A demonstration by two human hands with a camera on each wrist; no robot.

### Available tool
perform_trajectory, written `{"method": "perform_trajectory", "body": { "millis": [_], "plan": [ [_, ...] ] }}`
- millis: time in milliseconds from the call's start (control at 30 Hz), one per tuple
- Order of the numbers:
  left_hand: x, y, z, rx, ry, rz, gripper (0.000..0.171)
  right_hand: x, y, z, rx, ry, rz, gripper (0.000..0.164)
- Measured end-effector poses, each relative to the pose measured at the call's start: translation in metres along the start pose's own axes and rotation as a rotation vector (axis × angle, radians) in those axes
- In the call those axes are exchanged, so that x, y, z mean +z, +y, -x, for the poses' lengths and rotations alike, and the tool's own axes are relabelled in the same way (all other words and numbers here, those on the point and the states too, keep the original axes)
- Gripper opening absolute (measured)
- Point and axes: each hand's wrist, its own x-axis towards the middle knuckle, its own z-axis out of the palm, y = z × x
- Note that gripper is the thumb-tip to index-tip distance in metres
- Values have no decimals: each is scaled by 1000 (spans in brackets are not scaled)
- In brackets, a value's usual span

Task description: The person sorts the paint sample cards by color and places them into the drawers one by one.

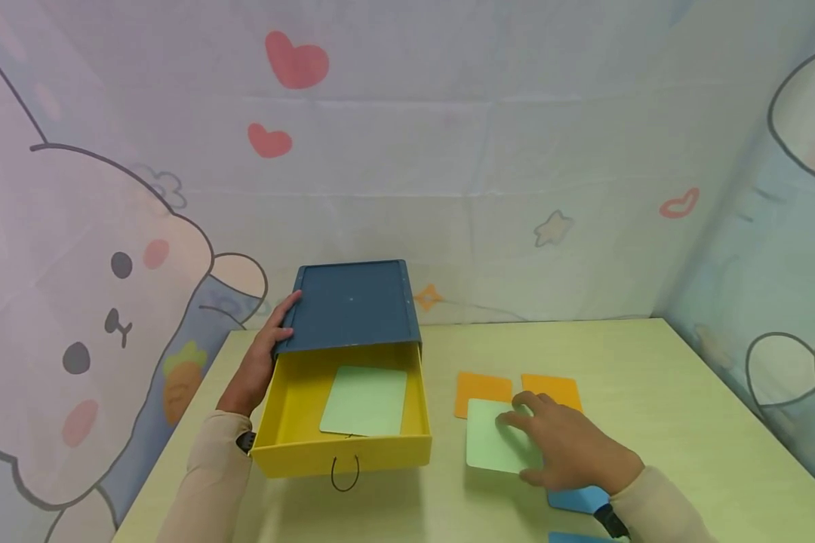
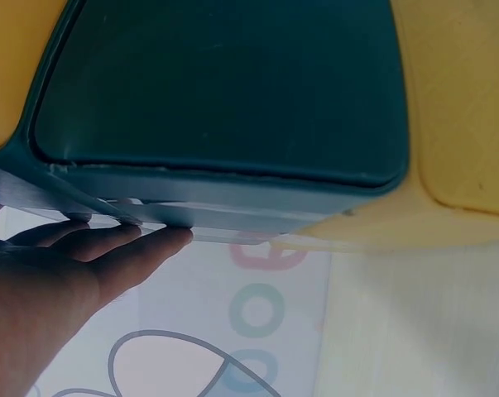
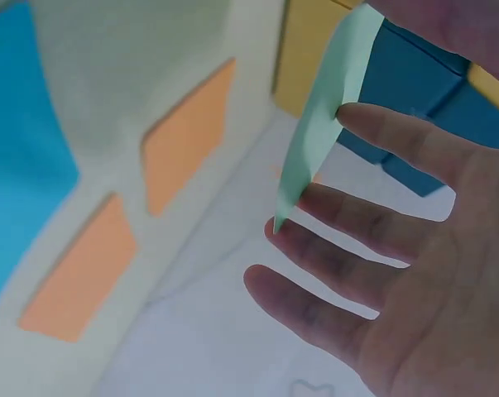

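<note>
My left hand (image 1: pixel 254 369) rests along the left side of a dark blue box casing (image 1: pixel 351 305). Its fingers (image 2: pixel 141 252) lie nearly straight against the casing wall. From the casing's front a yellow drawer (image 1: pixel 299 457) is pulled out, with a black cord loop (image 1: pixel 345 489) on its face. Inside the drawer lies a pale green card (image 1: pixel 367 400). To the right of the drawer, my right hand (image 1: pixel 570 441) pinches another pale green card (image 1: pixel 492 437) between thumb and fingers, raised over the table. The right wrist view shows this held card (image 3: pixel 319 124) almost edge-on.
Two orange cards, a left one (image 1: pixel 482 385) and a right one (image 1: pixel 557 388), lie behind the right hand. A blue card (image 1: pixel 577 499) is partly hidden beneath that hand, and another (image 1: pixel 577 538) shows at the bottom edge. A printed cloth (image 1: pixel 448 151) hangs behind the table (image 1: pixel 686 422).
</note>
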Motion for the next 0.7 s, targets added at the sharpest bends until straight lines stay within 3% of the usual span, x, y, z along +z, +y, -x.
{"method": "perform_trajectory", "body": {
  "millis": [367,700],
  "plan": [
    [-1,1,-1,4,-4,6,60,-31,-6,1,-52,57,70,64],
    [-2,3,0,-6,-4,5,59,-59,-9,-1,-75,173,84,61]
  ]
}}
